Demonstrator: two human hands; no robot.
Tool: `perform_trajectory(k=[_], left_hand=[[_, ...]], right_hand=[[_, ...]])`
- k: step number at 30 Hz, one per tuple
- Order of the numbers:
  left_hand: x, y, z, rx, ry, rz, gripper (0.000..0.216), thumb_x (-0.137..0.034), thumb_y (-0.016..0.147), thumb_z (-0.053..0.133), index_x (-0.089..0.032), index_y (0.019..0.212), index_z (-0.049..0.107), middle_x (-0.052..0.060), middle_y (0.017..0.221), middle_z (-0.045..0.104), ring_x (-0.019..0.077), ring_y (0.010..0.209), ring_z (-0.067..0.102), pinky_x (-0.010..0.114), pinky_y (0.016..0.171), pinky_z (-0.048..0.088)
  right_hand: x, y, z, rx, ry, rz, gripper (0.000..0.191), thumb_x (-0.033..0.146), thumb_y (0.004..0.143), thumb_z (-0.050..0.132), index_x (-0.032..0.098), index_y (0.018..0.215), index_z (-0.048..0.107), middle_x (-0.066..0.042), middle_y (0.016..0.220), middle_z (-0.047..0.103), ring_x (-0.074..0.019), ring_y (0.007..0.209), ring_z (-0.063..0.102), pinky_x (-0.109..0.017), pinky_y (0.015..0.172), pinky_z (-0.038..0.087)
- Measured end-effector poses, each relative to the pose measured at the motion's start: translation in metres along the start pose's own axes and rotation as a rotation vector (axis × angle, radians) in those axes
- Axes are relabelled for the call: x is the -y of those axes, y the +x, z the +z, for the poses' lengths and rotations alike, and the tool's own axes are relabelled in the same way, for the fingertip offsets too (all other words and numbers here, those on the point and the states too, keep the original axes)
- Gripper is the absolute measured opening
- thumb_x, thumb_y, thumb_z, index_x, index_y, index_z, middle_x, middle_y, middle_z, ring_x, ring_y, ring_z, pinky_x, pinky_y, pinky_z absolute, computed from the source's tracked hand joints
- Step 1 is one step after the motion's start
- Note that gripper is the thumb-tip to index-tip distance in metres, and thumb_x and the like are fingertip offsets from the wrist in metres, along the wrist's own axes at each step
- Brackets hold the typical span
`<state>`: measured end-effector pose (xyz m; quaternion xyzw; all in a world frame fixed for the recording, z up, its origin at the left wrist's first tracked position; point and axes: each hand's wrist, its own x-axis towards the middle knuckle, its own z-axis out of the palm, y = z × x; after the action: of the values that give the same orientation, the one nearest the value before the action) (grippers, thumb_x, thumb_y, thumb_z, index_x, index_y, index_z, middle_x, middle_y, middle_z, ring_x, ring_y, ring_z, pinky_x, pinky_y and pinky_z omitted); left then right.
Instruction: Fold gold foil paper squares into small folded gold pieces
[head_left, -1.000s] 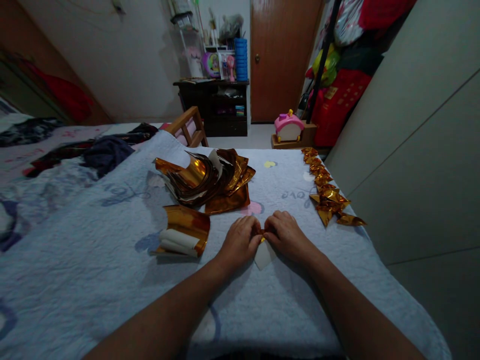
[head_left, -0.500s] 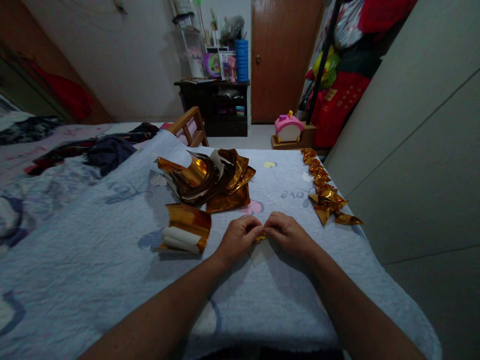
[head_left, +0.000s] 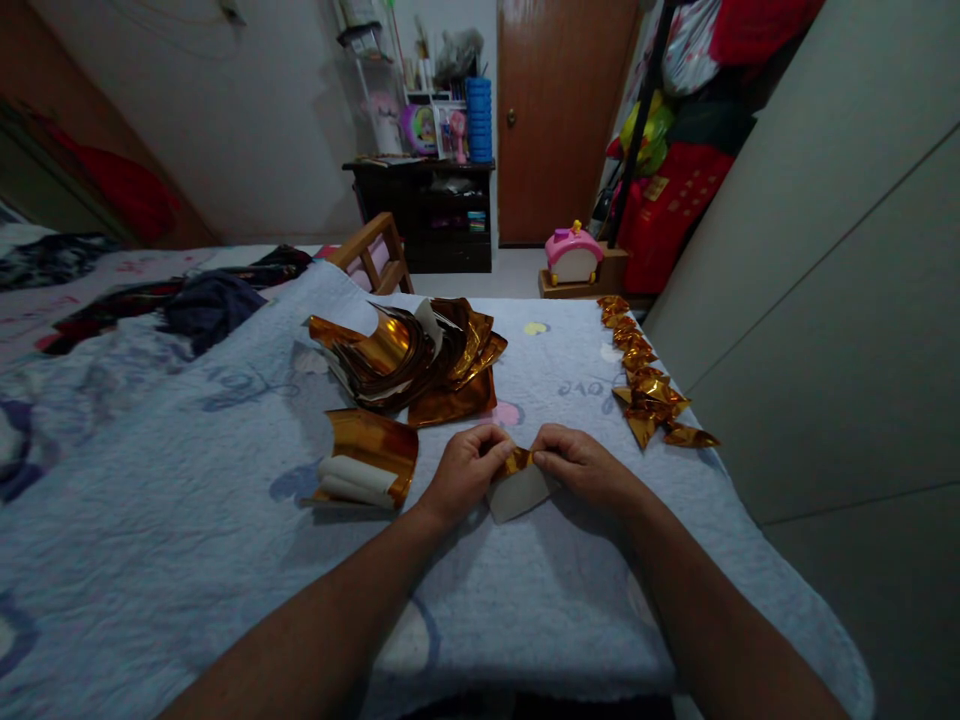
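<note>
A small gold foil sheet (head_left: 517, 482) — white-backed, partly folded — is pinched between the left hand (head_left: 463, 470) and right hand (head_left: 579, 465) above the quilted blanket (head_left: 525, 600), near its front edge — crinkled foil stack (head_left: 412, 355) behind.

Both forearms reach in from 6 o'clock and converge toward 12. The left hand (head_left: 465, 468) and right hand (head_left: 581, 466) sit knuckles up, close together, fingers (head_left: 501, 452) curled inward and pinched, thumbs nearly meeting.
</note>
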<state>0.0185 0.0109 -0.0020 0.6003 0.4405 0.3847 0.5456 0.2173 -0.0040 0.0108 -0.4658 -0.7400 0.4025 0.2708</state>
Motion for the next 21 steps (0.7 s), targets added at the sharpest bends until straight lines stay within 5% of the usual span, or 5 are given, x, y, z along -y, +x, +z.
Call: perform_trajectory(k=[12, 17, 21], left_hand=[[0.0033, 0.0025, 0.0, -0.065, -0.027, -0.01, 0.027, -0.042, 0.081, 0.067, -0.016, 0.075, 0.063, 0.0, 0.071, 0.058, 0.0119, 0.064, 0.05, 0.021, 0.058, 0.04], [0.0049, 0.0056, -0.0015, -0.14, -0.122, -0.065, 0.028, -0.044, 0.08, 0.069, -0.017, 0.079, 0.061, -0.004, 0.067, 0.056, 0.0099, 0.059, 0.049, 0.021, 0.057, 0.04], [0.0065, 0.0067, 0.0001, -0.208, -0.089, -0.052, 0.023, -0.038, 0.08, 0.068, -0.017, 0.082, 0.06, -0.003, 0.072, 0.059, 0.0109, 0.063, 0.053, 0.021, 0.059, 0.042]], right_hand=[[-0.0065, 0.0024, -0.0008, -0.142, -0.12, 0.029, 0.03, 0.032, 0.091, 0.051, 0.021, 0.064, 0.05, 0.001, 0.066, 0.052, -0.0145, 0.064, 0.048, -0.028, 0.062, 0.037], [-0.0048, -0.0005, 0.0014, -0.317, -0.099, -0.042, 0.016, 0.031, 0.088, 0.052, 0.02, 0.099, 0.059, -0.005, 0.091, 0.06, -0.0204, 0.085, 0.056, -0.033, 0.076, 0.045], [-0.0013, -0.0046, 0.0074, -0.28, -0.221, -0.199, 0.048, 0.015, 0.074, 0.052, 0.021, 0.122, 0.049, -0.012, 0.12, 0.055, -0.0269, 0.115, 0.05, -0.042, 0.099, 0.042]])
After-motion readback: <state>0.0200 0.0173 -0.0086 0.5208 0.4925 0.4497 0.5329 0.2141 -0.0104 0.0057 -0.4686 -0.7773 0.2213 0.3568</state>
